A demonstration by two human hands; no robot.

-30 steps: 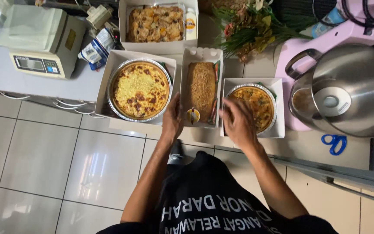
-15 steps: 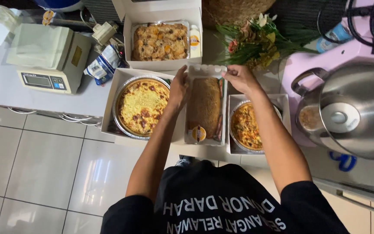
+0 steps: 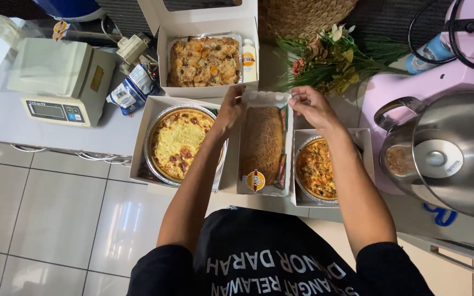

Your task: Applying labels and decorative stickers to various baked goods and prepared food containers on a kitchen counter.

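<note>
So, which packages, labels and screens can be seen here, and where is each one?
Clear plastic package: centre, both hands at its far end, brown loaf inside.
Round sticker: on its near end, yellow and red.
White box: left, holds a golden pie.
White box: right, smaller pie.
Open white box: behind, baked pieces.
Scale screen: far left, grey.

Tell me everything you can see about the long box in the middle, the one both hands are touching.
The long box is narrow and white, open on top, lying flat on the counter between two wider boxes of round pies. It holds one oblong, golden-brown loaf with a fine stringy crust, and a round sticker sits at its near end. Its far end is a pale flap or clear cover. The left hand grips the far left corner; the right hand pinches the far right corner.
</note>
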